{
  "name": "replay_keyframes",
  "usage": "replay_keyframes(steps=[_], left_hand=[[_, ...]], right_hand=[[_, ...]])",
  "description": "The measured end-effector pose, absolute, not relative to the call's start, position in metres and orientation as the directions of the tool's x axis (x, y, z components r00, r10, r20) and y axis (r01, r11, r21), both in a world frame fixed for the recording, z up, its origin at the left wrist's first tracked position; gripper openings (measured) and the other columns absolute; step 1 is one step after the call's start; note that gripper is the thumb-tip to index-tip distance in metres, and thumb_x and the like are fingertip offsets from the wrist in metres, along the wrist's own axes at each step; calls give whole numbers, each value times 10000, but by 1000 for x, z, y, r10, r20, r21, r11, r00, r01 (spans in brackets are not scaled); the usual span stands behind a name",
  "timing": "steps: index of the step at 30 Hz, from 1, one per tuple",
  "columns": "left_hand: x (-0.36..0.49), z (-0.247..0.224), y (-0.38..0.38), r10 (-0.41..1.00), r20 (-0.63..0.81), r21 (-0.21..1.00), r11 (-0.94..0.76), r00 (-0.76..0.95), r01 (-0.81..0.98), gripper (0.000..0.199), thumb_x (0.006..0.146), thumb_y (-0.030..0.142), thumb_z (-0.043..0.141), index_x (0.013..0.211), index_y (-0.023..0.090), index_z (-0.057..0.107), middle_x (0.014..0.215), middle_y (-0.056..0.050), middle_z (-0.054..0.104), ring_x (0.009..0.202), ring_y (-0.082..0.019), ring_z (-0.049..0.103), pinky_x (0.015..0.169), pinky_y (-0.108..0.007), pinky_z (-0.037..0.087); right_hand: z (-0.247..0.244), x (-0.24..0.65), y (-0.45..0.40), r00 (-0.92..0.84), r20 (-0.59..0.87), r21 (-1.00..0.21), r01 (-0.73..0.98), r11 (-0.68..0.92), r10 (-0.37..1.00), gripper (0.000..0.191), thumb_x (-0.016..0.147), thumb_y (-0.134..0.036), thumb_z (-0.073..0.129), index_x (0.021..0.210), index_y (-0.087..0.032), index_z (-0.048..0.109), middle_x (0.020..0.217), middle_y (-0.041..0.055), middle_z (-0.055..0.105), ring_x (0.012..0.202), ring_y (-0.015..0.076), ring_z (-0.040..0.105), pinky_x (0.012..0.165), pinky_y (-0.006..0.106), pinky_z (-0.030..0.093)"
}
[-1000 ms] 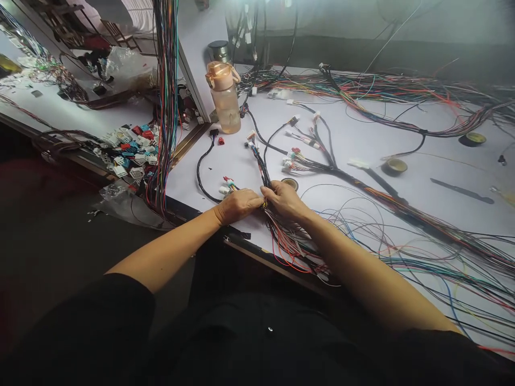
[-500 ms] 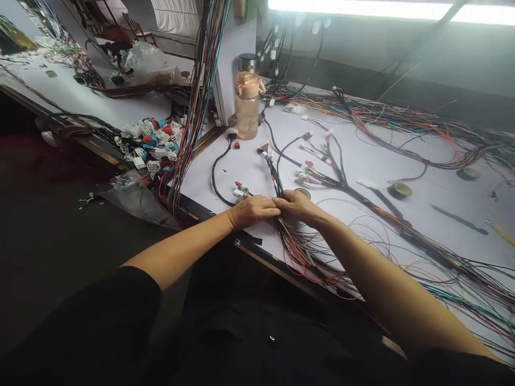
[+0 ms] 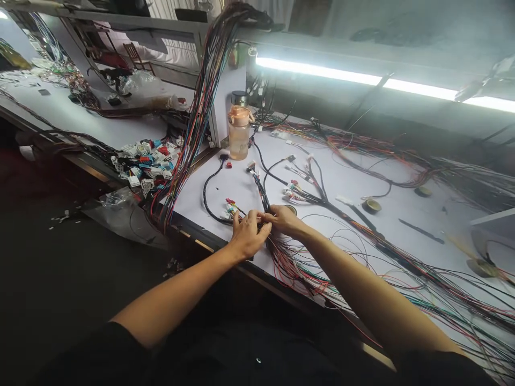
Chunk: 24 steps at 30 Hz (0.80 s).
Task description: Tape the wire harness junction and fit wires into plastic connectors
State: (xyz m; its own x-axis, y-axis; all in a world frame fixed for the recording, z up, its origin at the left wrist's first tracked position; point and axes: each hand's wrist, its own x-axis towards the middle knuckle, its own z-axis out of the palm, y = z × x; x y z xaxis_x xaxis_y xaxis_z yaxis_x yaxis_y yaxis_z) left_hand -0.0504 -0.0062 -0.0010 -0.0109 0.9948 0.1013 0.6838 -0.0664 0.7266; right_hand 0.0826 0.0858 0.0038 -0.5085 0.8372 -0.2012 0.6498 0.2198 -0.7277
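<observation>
My right hand (image 3: 284,221) pinches the wire harness (image 3: 263,197) where its dark, wrapped branches meet a fan of loose wires (image 3: 284,260). My left hand (image 3: 246,236) is right beside it, fingers curled and thumb toward the right fingertips. Between that thumb and the fingers shows a small brownish round edge, like a roll of tape; most of it is hidden. Just beyond my left fingers lie red, white and green connectors (image 3: 230,208). A black sleeved cable (image 3: 205,195) curves out to a dark plug. Behind my right hand sits another tape roll (image 3: 290,209).
A water bottle (image 3: 238,134) stands by the post. Hanging wires (image 3: 197,118) drop at the left, beside a pile of connectors (image 3: 147,163). A taped harness (image 3: 346,217) runs across the table to the right. Another tape roll (image 3: 370,206) lies farther back.
The view has tilted upward, showing more of the lamp and shelf. My left hand has turned, with its fingers now raised and bent. The right hand keeps its grip on the harness.
</observation>
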Motion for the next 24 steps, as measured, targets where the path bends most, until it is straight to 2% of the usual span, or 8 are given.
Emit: replay_keyframes(steps=[3, 6, 11, 15, 17, 21, 24], left_hand=[[-35, -9, -3, 982, 154, 614, -5, -113, 789, 406, 858, 385, 581, 1182, 159, 488, 1259, -149, 546, 1270, -293, 404, 1124, -565, 84], [-27, -19, -1, 964, 223, 533, 6, -148, 846, 337, 872, 416, 557, 1090, 159, 568, 1240, -140, 545, 1262, -311, 384, 1123, -561, 108], [-20, -27, -1, 935, 307, 528, -11, -179, 849, 176, 887, 319, 533, 983, 189, 604, 1115, -97, 610, 1197, -287, 445, 1132, -573, 74], [-20, -28, 0, 940, 299, 527, -22, -162, 849, 161, 909, 278, 483, 984, 193, 597, 1120, -102, 611, 1205, -287, 451, 1127, -597, 68], [-20, -29, 1, 942, 298, 513, -24, -152, 858, 162, 916, 280, 471, 958, 185, 594, 1125, -114, 606, 1215, -291, 446, 1126, -599, 77], [-21, -31, 2, 945, 294, 484, -20, -141, 875, 147, 907, 250, 470, 870, 165, 583, 1088, -127, 608, 1208, -293, 453, 1126, -599, 92], [-20, -32, 2, 943, 304, 473, -25, -136, 881, 122, 891, 226, 480, 847, 161, 573, 1066, -126, 610, 1195, -292, 460, 1125, -596, 102]], right_hand=[[7, 81, 86, -482, -206, -710, 673, 209, 852, 374, 798, -489, 523, 613, -180, 423, 550, -46, 405, 532, 81, 333, 482, 222, 235], [9, 80, 86, -478, -211, -708, 676, 204, 853, 366, 816, -484, 508, 622, -180, 449, 561, -39, 437, 539, 90, 371, 491, 222, 266], [14, 79, 83, -485, -178, -696, 678, 239, 856, 333, 838, -384, 515, 580, -175, 480, 531, -24, 457, 534, 104, 392, 529, 239, 283], [15, 83, 81, -518, -155, -728, 636, 257, 841, 363, 879, -334, 465, 570, -161, 544, 511, -2, 507, 528, 114, 455, 542, 241, 326], [14, 88, 80, -533, -148, -761, 599, 248, 833, 370, 902, -343, 433, 642, -150, 611, 558, 16, 576, 535, 119, 515, 539, 235, 368], [15, 109, 83, -495, -83, -804, 546, 235, 865, 354, 924, -381, 407, 934, -146, 673, 806, 51, 691, 649, 130, 618, 569, 230, 443], [19, 133, 87, -388, 10, -771, 583, 254, 922, 367, 922, -417, 421, 957, -152, 672, 848, 67, 695, 768, 164, 628, 672, 267, 457]])
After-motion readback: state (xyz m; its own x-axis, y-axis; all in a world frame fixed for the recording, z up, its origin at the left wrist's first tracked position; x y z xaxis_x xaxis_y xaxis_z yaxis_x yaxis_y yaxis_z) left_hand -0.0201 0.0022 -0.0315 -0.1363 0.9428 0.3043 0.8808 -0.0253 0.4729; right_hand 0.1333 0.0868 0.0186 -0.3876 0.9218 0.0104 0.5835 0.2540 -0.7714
